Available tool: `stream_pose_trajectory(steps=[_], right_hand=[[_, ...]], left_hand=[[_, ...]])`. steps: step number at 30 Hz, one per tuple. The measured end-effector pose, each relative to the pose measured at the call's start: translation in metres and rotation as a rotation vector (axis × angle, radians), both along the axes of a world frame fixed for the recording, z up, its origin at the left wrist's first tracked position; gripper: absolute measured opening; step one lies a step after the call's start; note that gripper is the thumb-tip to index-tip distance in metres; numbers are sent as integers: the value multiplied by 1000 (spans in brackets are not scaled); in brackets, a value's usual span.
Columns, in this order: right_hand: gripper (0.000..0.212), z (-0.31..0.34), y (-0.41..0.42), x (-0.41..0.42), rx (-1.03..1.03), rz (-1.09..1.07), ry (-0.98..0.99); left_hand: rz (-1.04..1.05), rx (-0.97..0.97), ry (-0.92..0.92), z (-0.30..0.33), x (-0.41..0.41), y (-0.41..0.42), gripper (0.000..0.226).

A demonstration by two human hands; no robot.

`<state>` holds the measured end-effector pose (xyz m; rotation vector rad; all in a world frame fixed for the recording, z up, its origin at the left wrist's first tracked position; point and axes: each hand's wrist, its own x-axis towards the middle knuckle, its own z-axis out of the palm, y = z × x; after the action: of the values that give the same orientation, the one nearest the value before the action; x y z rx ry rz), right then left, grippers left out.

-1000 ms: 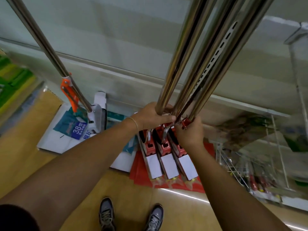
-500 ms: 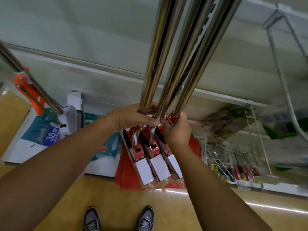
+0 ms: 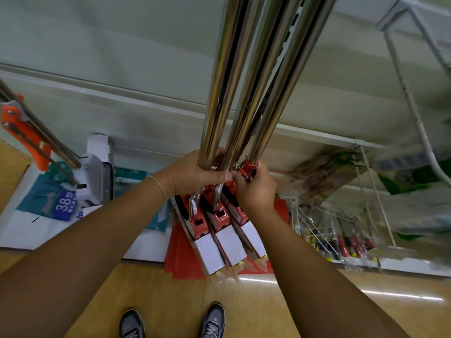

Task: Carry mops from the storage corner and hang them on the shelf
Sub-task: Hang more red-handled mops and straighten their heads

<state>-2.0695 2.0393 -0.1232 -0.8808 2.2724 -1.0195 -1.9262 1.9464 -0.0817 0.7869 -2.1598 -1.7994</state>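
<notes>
Three mops with shiny steel poles [image 3: 246, 76] stand upright in front of me, their red and white heads [image 3: 219, 230] pointing down toward the floor. My left hand [image 3: 195, 175] grips the leftmost pole low down. My right hand [image 3: 253, 189] grips the rightmost pole at its red lever clamp [image 3: 247, 168]. Both hands touch at the fingertips around the bundle. The pale shelf back panel [image 3: 122, 69] rises just behind the poles.
Another mop with an orange lever [image 3: 26, 135] leans at the left over packaged goods [image 3: 61, 203]. Red packets [image 3: 183, 259] lie under the mop heads. A wire rack of small tools [image 3: 341, 240] sits at lower right. My shoes [image 3: 170, 323] stand on the wooden floor.
The view has shifted right, so the orange mop slid toward the left edge. Both hands keep their hold on the three poles, which stand more upright in view.
</notes>
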Motion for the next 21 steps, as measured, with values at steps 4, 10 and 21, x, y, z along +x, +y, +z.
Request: stream_pose_trajectory(steps=[4, 10, 21], right_hand=[[22, -2, -1, -1, 6, 16, 40], [24, 2, -10, -5, 70, 63, 1], [37, 11, -42, -18, 122, 334, -26]], left_hand=[[56, -16, -43, 0, -2, 3, 29], [237, -59, -96, -5, 6, 16, 29], [395, -23, -134, -9, 41, 33, 29]])
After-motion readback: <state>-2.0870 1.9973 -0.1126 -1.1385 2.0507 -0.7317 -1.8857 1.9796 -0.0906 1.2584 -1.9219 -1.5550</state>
